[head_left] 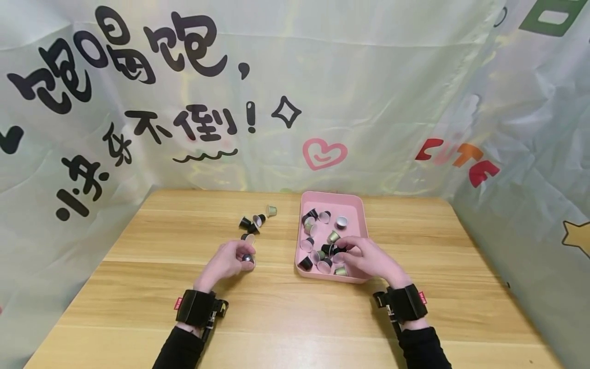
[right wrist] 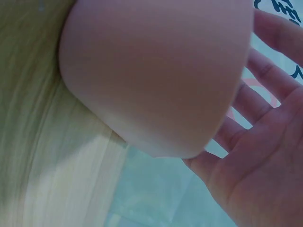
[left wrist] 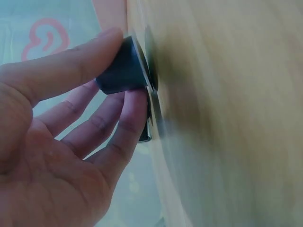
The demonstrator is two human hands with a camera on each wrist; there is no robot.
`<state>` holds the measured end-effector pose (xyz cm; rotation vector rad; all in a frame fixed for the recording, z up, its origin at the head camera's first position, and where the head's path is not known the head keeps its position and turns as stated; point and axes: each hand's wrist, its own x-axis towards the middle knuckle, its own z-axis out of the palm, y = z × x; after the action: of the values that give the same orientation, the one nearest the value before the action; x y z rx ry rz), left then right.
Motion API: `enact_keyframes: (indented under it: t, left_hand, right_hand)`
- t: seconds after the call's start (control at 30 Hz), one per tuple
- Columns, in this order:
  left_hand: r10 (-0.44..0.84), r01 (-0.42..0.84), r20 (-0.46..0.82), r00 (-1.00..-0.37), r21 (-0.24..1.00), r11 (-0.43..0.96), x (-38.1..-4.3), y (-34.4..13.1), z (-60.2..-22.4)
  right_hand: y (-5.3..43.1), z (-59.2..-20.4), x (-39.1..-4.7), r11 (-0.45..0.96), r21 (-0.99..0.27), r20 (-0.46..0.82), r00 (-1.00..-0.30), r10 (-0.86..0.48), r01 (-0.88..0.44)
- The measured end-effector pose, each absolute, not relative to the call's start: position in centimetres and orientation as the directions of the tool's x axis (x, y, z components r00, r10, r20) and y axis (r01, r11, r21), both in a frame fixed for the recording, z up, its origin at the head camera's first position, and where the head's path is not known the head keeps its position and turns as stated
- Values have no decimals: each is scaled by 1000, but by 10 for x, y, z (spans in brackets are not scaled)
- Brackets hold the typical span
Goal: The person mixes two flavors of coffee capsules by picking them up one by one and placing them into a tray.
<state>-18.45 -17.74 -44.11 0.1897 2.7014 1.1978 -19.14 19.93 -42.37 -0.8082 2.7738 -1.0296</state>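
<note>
My left hand (head_left: 230,261) pinches a dark coffee capsule (left wrist: 124,68) between thumb and fingers. Its wide rim faces the tabletop, very near or touching it. Just beyond that hand several more capsules lie loosely, among them a black one (head_left: 245,223) and a pale green one (head_left: 272,210). Over the right side of the pink tray (head_left: 355,205), my right hand (head_left: 369,259) has thumb and index finger around a black capsule (head_left: 339,250). In the right wrist view the tray's wall (right wrist: 156,85) hides the fingertips. Black and green capsules lie scattered in the tray, some showing pale lids.
The wooden table (head_left: 286,318) ends at a printed cloth backdrop (head_left: 369,102) behind and at the sides. A silvery-white capsule (head_left: 341,221) sits apart in the tray's upper right. The tray's raised rim stands between my right wrist and its contents.
</note>
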Motion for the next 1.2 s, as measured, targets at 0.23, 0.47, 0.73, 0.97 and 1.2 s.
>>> enact_keyframes:
  t: [0.23, 0.47, 0.73, 0.97, 1.2]
  left_hand:
    - [179, 36, -102, -979, 770, 637, -184, -178, -440]
    - [174, 50, -74, -982, 786, 616, -184, -180, -438]
    - [185, 68, -55, -981, 799, 597, -184, -182, -434]
    - [180, 71, -44, -983, 806, 588, -185, -180, -434]
    - [179, 101, -5, -984, 810, 578, -185, -178, -435]
  right_hand:
    - [200, -422, -192, 626, -638, 128, -863, -488, -448]
    - [201, -419, -193, 615, -644, 146, -862, -485, -455]
    - [201, -419, -193, 616, -664, 141, -879, -455, -425]
    - [202, -420, -194, 604, -663, 172, -876, -451, -441]
    - [203, -419, -193, 606, -671, 166, -883, -439, -428]
